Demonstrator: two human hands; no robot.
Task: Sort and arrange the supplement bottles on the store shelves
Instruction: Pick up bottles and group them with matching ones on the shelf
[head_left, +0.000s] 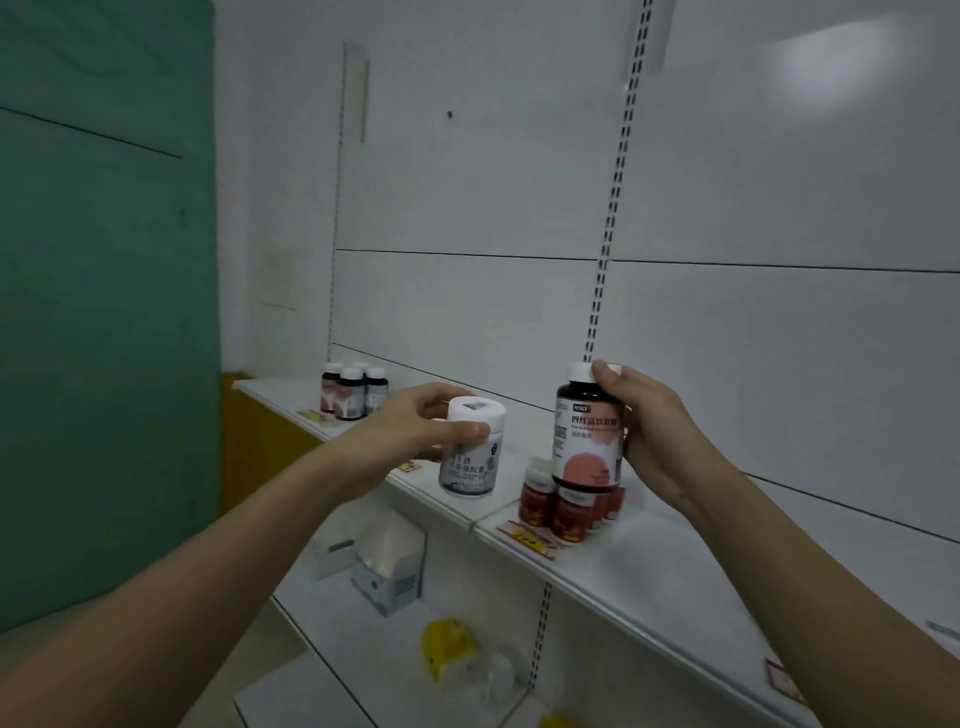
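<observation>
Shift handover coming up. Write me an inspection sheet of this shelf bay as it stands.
Surface: white upper shelf, price tags on its front edge.
Job's things: white bottle; dark pink-label bottle; dark bottles far left; red bottles mid-shelf.
Clutter: white box and yellow item on the lower shelf.
Grippers: left hand holds the white bottle; right hand holds the pink-label one.
Cables: nothing seen.
Surroundings: white slotted back panel, green wall.

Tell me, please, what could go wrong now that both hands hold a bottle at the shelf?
The right hand holds the dark bottle just above the red bottles; lowering it could topple them. The left hand holds the white bottle out past the shelf edge; a slip could drop it.
</observation>
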